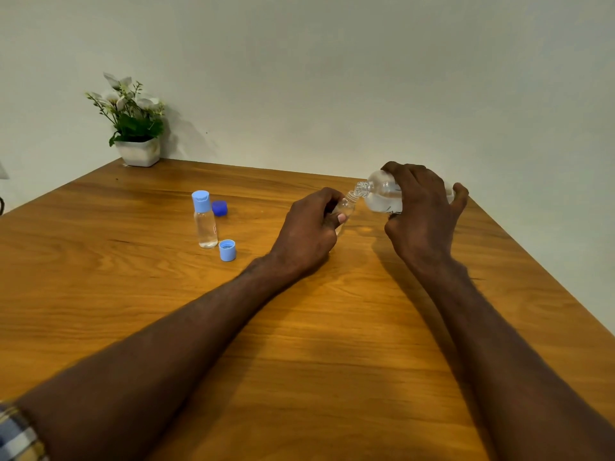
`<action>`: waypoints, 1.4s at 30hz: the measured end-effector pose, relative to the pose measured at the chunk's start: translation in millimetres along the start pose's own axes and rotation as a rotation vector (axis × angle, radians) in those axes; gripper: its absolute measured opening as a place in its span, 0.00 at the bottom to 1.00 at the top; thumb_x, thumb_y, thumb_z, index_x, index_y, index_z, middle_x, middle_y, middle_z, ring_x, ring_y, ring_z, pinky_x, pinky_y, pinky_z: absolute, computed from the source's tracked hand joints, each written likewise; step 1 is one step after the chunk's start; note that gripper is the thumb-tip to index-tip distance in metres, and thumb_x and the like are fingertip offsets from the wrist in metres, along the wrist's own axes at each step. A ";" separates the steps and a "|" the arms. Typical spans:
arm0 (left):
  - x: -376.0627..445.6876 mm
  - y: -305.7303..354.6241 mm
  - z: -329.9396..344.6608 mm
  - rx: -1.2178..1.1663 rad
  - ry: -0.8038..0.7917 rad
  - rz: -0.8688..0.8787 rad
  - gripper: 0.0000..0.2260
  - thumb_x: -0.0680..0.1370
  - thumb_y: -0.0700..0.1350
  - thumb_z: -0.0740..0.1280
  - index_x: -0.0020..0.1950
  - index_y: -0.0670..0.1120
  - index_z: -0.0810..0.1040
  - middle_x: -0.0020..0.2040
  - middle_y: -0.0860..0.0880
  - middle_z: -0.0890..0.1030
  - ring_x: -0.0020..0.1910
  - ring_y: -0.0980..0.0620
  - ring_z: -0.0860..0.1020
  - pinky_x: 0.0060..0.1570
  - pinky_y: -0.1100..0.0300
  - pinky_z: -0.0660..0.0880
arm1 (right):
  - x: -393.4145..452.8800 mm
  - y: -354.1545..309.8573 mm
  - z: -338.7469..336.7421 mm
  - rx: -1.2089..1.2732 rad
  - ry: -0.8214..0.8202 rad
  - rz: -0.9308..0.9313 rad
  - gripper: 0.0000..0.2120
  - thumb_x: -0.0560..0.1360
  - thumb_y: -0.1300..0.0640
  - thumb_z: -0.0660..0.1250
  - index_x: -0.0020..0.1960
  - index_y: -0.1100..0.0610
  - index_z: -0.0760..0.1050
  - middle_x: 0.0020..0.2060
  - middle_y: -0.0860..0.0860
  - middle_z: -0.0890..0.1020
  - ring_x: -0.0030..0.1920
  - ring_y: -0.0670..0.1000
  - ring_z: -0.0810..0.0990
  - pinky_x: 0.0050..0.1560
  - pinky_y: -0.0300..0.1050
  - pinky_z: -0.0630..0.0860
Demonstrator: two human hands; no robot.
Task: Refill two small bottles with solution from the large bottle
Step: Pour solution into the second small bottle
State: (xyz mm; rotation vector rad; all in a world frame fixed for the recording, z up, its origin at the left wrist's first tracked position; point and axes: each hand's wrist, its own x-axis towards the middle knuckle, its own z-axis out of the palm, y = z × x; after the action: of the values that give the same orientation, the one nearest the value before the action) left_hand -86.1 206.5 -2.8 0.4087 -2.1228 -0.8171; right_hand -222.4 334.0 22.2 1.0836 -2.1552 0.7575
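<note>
At the far left corner of my wooden table, against the plain pale wall, stands a white square pot of white flowers. Nearer the middle, a small clear bottle with a light blue flip cap stands upright, liquid showing through it. A dark blue cap lies just behind it and a light blue cap sits open side up just in front of it. My left hand curls round the second small bottle, uncapped and tilted so its threaded neck points up to the right; most of its body is hidden in my fingers, so I cannot tell how full it is. My right hand grips the large clear bottle from above, fingers wrapped over its body, tipping it so its open mouth meets the small bottle's mouth. Clear liquid lies in the lower side of the large bottle. Both hands are above the table's far right part, casting soft shadows on the grain. A checked sleeve shows at the lower left edge.
</note>
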 end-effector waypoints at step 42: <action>-1.2 3.9 -2.1 0.008 -0.015 -0.001 0.11 0.82 0.43 0.68 0.64 0.45 0.79 0.54 0.51 0.83 0.51 0.56 0.79 0.50 0.58 0.77 | 0.7 0.5 0.6 -0.011 0.005 0.011 0.39 0.65 0.67 0.73 0.71 0.42 0.71 0.66 0.47 0.77 0.69 0.54 0.74 0.71 0.69 0.58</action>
State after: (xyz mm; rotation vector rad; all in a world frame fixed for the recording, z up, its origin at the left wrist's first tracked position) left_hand -83.8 209.2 0.1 0.4090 -2.1403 -0.8143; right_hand -223.3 333.4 22.1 1.0640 -2.1607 0.7518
